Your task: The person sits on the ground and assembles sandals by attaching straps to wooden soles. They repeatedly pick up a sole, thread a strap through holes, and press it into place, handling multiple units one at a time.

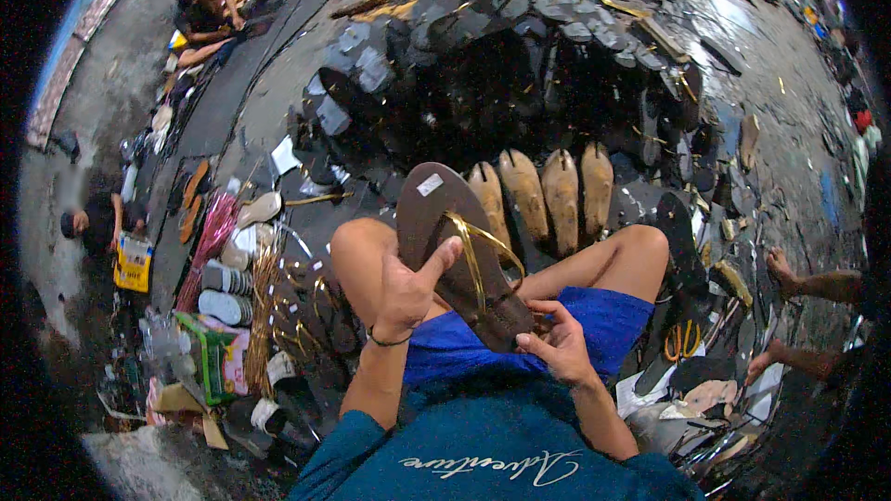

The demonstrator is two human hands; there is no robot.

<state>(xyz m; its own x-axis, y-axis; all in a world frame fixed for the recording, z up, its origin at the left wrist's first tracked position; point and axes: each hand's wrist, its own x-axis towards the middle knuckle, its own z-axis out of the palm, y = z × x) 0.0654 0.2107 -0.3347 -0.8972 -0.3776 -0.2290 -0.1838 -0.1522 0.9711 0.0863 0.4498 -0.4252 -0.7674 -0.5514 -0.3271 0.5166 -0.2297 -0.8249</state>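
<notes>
Head view: a brown sandal (455,250) is held above the lap, gripped by the left hand (404,292) at its side, while its heel is pinched by the right hand (557,343), steadying the gold straps (478,255). Wooden foot forms (543,190) are lined on the floor ahead.

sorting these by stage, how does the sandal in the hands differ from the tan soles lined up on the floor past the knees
The held sandal is dark brown; the tan soles are lighter. The held sandal carries gold straps; the tan soles show none. The left hand and right hand hold the sandal up over the lap, while the tan soles lie flat, side by side, on the floor. Both have the same long foot-shaped outline.
</notes>
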